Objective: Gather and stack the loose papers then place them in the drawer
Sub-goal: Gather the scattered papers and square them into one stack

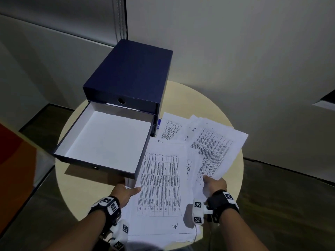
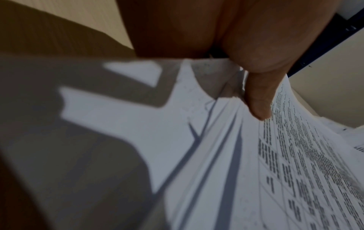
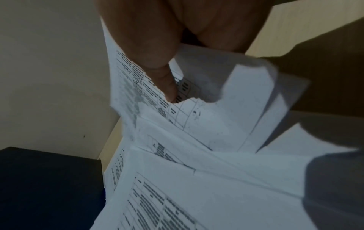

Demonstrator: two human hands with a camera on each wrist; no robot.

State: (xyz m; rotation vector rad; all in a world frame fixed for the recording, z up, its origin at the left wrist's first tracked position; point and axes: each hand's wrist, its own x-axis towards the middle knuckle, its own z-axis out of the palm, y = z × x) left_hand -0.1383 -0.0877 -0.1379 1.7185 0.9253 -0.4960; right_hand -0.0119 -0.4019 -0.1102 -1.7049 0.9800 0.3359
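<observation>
Several printed white papers (image 1: 161, 180) lie spread over the right half of a round cream table (image 1: 79, 189). My left hand (image 1: 126, 192) pinches the left edge of the near pile, its thumb (image 2: 258, 99) lying on top of the printed sheet (image 2: 295, 155). My right hand (image 1: 213, 183) pinches the lower corner of a fanned bunch of papers (image 1: 215, 145), thumb (image 3: 163, 77) on top. A dark blue drawer box (image 1: 130, 75) stands at the back left, its lower drawer (image 1: 107, 140) pulled out, white inside and with nothing in it.
The pulled-out drawer's front right corner (image 1: 132, 176) sits right beside my left hand. The papers overhang the table's near edge. Pale walls stand close behind the table, and a dark floor (image 1: 290, 205) surrounds it. An orange-red object (image 1: 16, 156) stands at far left.
</observation>
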